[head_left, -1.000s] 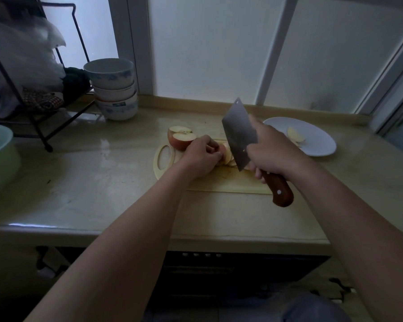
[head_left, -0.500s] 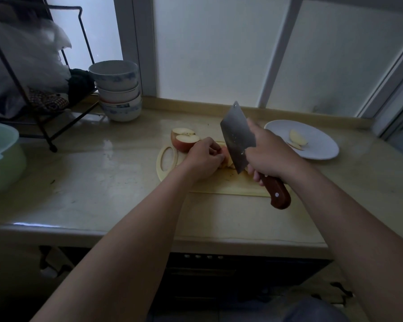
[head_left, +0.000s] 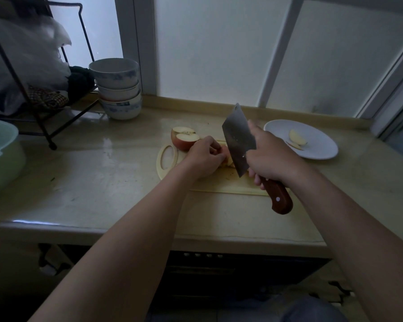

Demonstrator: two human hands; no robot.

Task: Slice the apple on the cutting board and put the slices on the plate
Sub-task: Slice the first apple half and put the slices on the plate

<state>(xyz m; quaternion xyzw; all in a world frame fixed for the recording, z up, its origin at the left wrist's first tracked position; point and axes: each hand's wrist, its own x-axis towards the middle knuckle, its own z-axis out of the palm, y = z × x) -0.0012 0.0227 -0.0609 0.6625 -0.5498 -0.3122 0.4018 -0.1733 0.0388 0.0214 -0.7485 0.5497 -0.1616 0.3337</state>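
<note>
A stack of bowls [head_left: 118, 89] stands at the back left of the tabletop [head_left: 98, 177], just beside a black wire rack [head_left: 45, 129] that carries a plastic bag [head_left: 26, 63] and some dark cloth. A pale green basin [head_left: 0, 156] sits at the far left, cut off by the frame. A white plate [head_left: 321, 151] lies right of the cutting board [head_left: 219, 185], near it but apart, with two apple slices [head_left: 297, 137] on it. The right hand [head_left: 271, 160] and the knife [head_left: 238, 138] stand between the plate and the fruit being cut.

That apple piece [head_left: 226, 156] lies mid-board. The left hand [head_left: 203, 160] curls its fingers over it and pins it down. The right hand's fingers are wrapped round the knife's wooden handle [head_left: 278, 198]. The blade is tilted, with its tip up toward the window [head_left: 219, 47] and its lower corner down at the board, just right of the piece. Two larger apple pieces [head_left: 185, 138] sit cut face up at the board's far left end, beside its handle hole and just behind the left hand.

Most of the held piece is hidden under the fingers, and I cannot tell whether the edge touches it. The right hand and wrist cover the board's right end. The light is dim and small details are lost.

The board's near edge lies well back from the tabletop's front edge. Bare tabletop spreads left of the board toward the basin and rack. The window ledge runs close behind the board and plate.
</note>
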